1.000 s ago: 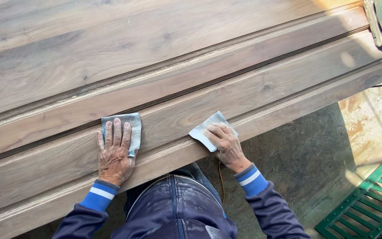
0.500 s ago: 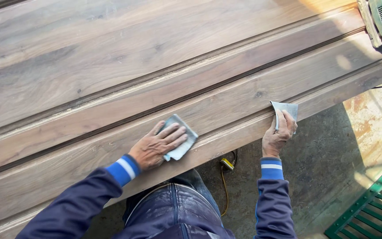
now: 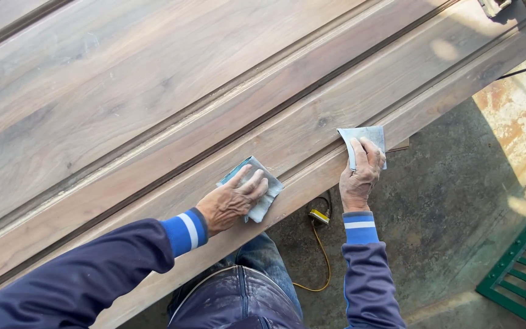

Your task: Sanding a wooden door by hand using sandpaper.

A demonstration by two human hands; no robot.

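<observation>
Head view: both hands flat on sandpaper against a grooved wooden panel.

Left hand lies palm down, fingers spread and nearly straight, pressing a grey sandpaper sheet onto the near flat band of the panel; nothing is gripped, the sheet is pinned under the hand. Right hand sits to the right at the panel's near edge, fingers extended over a second sheet, holding it down on the moulded edge; whether the thumb curls under the edge I cannot tell. The two sheets are well apart. Panel runs diagonally, grooves parallel to its near edge. Below the edge: concrete floor, a yellow cable, a green grate at near right.
</observation>
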